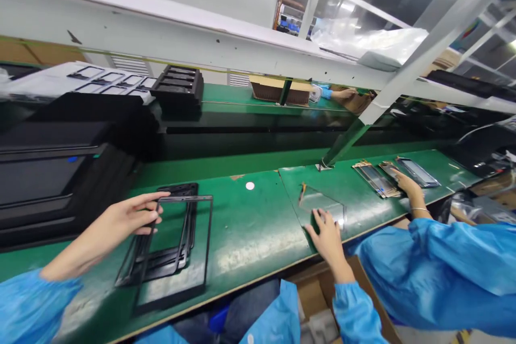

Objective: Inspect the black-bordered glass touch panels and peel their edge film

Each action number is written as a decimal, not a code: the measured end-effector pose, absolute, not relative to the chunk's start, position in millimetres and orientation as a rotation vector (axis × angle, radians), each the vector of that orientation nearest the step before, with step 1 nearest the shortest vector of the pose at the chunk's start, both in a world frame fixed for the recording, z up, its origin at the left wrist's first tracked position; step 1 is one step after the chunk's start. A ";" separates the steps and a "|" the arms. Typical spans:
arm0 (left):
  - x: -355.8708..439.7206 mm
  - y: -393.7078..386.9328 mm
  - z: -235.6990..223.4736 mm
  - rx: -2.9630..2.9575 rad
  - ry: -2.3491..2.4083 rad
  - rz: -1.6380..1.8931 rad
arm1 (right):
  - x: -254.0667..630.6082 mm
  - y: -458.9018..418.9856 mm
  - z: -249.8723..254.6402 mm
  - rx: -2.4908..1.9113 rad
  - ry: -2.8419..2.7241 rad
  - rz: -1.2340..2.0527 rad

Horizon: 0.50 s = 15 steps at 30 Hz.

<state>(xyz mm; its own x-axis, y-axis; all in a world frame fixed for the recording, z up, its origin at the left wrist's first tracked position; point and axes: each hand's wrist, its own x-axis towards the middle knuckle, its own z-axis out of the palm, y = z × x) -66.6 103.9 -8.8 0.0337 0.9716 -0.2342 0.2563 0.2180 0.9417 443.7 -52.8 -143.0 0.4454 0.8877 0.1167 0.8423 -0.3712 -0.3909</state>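
My left hand (131, 217) pinches the upper left corner of a thin black rectangular frame (209, 231), tilted up over the green bench. Behind it, several similar black frames (192, 215) lie in a loose, overlapping pile. My right hand (329, 239) rests with its fingers spread at the near edge of a clear rectangular panel (326, 200), which has an orange-brown strip at its far left corner. That panel seems to lie flat on the bench. Whether the fingertips grip its edge is hard to see.
On the left rises a tall stack of black trays (40, 183). To the right, a co-worker's hand (409, 185) touches panels with gold-coloured edges (377, 177); another panel (419, 172) lies beyond. A green-and-white post (346, 142) stands at the bench's back. A cardboard box (314, 293) sits below the edge.
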 end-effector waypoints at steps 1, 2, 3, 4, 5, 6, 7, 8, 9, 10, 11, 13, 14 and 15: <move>-64.5 100.1 -11.9 1.219 1.412 0.886 | 428.2 -68.8 -147.7 -2.270 -1.545 0.170; -60.5 96.4 -15.7 1.199 1.382 0.909 | 413.9 -83.6 -151.5 -2.234 -1.613 0.173; -54.8 92.8 -19.8 1.176 1.349 0.924 | 401.6 -96.8 -154.5 -2.173 -1.681 0.149; -48.0 89.4 -24.0 1.145 1.313 0.929 | 391.5 -107.8 -156.6 -2.090 -1.743 0.098; -40.4 86.2 -28.0 1.114 1.275 0.923 | 383.9 -116.7 -157.9 -1.997 -1.793 0.034; -32.8 83.3 -31.5 1.086 1.232 0.908 | 378.9 -123.5 -157.9 -1.905 -1.829 -0.031; -25.4 80.5 -34.5 1.066 1.187 0.888 | 376.3 -128.8 -156.4 -1.824 -1.852 -0.087; -18.7 77.8 -36.9 1.055 1.145 0.870 | 375.6 -133.0 -153.2 -1.765 -1.864 -0.123; -12.8 75.0 -38.6 1.052 1.108 0.858 | 376.2 -136.6 -148.0 -1.733 -1.867 -0.136; -7.7 72.2 -39.7 1.055 1.077 0.853 | 377.3 -140.1 -140.9 -1.712 -1.868 -0.142; -3.3 69.0 -40.2 1.063 1.048 0.854 | 377.8 -143.5 -132.2 -1.687 -1.871 -0.155; 3.9 61.5 -39.4 1.078 1.001 0.868 | 373.8 -149.6 -112.2 -1.638 -1.798 -0.129; 6.9 57.3 -38.2 1.082 0.985 0.872 | 367.9 -151.8 -102.4 -1.621 -1.736 -0.103; 9.7 52.6 -36.6 1.087 0.972 0.873 | 359.0 -152.8 -93.5 -1.610 -1.645 -0.064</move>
